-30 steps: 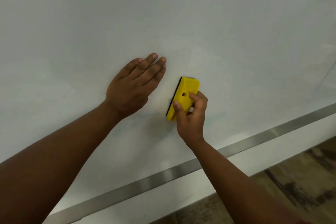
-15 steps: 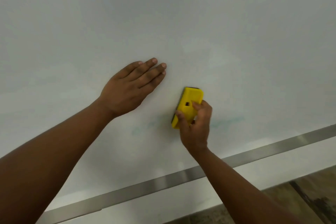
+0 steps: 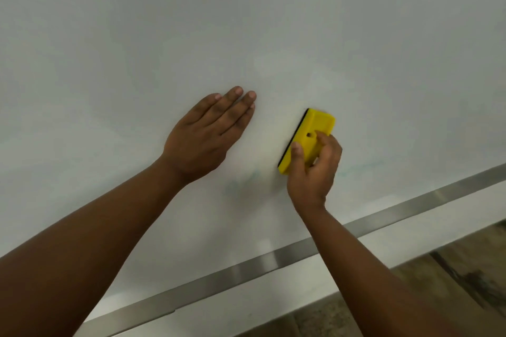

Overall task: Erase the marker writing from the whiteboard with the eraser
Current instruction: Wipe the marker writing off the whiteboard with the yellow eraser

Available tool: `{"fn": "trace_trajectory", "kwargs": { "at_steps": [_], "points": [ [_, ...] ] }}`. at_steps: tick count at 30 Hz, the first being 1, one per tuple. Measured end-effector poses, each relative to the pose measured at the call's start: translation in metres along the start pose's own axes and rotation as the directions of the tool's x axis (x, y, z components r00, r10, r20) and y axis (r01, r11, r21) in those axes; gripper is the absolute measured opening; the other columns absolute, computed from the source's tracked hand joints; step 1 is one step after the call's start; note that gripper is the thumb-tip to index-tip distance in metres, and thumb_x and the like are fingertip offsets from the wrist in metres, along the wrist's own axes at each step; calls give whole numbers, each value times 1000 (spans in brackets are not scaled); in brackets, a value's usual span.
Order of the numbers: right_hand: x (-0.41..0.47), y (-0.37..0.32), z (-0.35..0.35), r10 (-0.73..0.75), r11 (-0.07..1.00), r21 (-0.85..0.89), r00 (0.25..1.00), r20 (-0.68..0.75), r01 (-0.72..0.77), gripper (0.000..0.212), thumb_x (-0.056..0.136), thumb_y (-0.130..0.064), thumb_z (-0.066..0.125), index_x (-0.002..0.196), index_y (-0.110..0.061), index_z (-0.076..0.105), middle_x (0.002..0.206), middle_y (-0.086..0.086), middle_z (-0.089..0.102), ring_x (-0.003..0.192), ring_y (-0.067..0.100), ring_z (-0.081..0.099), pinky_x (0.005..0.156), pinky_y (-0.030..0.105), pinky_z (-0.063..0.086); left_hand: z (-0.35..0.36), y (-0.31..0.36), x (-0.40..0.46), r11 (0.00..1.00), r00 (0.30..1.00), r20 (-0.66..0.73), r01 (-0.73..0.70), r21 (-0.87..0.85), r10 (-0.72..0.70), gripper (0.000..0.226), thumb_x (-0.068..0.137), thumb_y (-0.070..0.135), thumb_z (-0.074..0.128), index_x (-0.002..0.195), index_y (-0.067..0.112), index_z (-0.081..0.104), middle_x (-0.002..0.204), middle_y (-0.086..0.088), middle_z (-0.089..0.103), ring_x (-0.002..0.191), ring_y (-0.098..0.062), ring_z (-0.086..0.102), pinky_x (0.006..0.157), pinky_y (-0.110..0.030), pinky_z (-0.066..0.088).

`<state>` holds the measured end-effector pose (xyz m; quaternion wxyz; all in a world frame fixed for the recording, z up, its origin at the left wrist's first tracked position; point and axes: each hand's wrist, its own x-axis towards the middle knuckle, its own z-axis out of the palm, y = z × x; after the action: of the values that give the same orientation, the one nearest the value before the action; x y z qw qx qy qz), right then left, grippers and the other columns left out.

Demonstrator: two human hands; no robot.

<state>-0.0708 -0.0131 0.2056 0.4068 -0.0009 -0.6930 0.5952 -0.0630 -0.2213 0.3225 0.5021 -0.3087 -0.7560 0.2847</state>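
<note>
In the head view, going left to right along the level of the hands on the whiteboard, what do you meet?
Left hand flat on the whiteboard → bare strip of board → yellow eraser, gripped by the right hand → faint greenish marker smear.

The whiteboard (image 3: 246, 22) was pale grey-white all over. Faint blue-green smudges (image 3: 241, 183) showed low on it, and more off to the right. The eraser (image 3: 309, 134) was bright yellow, with a black pad along one edge. A shiny silver strip (image 3: 410, 208) ran under the board. The floor (image 3: 465, 282) was brown with dark blotchy patches.
</note>
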Motion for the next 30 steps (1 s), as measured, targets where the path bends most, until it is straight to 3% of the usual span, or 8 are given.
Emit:
{"fn": "trace_trajectory", "kwargs": {
  "at_steps": [5,10,12,17,20,24,28,30],
  "points": [
    [-53,-16,24,-208,968,-72,929,306,240,49,98,-49,56,135,-18,47,140,13,48,127,28,50,94,37,51,-3,1,-20,995,999,34,-25,-96,28,63,95,-6,38,157,4,31,166,-12,28,155,-27,22,127,-40,19],
    [-41,6,15,113,994,19,993,-38,-112,55,96,-36,61,141,-7,47,143,8,47,135,29,47,107,58,44,-11,-7,-46,999,999,-9,52,-11,-52,64,94,-1,48,156,10,37,165,-9,30,154,-28,25,126,-42,19],
    [-39,-5,21,99,995,34,992,-77,-96,56,98,-41,59,146,-15,46,144,2,45,136,21,45,111,50,42,-13,-11,-53,996,995,-38,89,-3,-89,61,97,3,53,155,15,39,165,-9,31,154,-29,25,125,-43,19],
    [-95,-22,56,-188,979,-41,963,195,200,45,99,-45,58,142,-33,49,143,3,41,127,17,49,94,25,49,-16,-14,-64,996,996,-24,86,-27,-87,63,98,3,50,158,12,33,166,-10,27,155,-29,22,125,-42,21],
    [-109,-6,49,-28,999,-22,995,99,30,45,97,-33,62,139,-20,56,142,13,44,124,11,47,95,32,50,-16,-15,-74,996,996,-14,82,-31,-82,64,96,-2,42,158,9,32,166,-9,28,154,-27,24,125,-40,23],
    [-105,-26,69,105,992,71,993,-48,-102,47,100,-40,57,141,-18,56,144,14,42,125,2,44,101,7,36,-17,-16,-77,994,995,-48,88,-67,-91,62,94,-5,37,155,8,38,163,-8,35,152,-24,30,123,-38,28],
    [-125,-36,83,-150,989,11,980,131,150,44,102,-45,54,144,-31,50,144,7,40,131,12,46,105,25,44,-17,-17,-80,992,996,-44,67,-103,-72,62,94,-4,35,155,7,37,163,-9,35,152,-24,30,124,-39,27],
    [-131,-21,75,-82,997,5,991,107,82,43,100,-32,60,141,-20,55,144,15,42,131,23,48,107,40,47,-18,-19,-82,990,997,-47,53,-129,-59,63,93,-6,34,155,6,37,162,-10,36,152,-24,31,124,-39,27]
  ]
}}
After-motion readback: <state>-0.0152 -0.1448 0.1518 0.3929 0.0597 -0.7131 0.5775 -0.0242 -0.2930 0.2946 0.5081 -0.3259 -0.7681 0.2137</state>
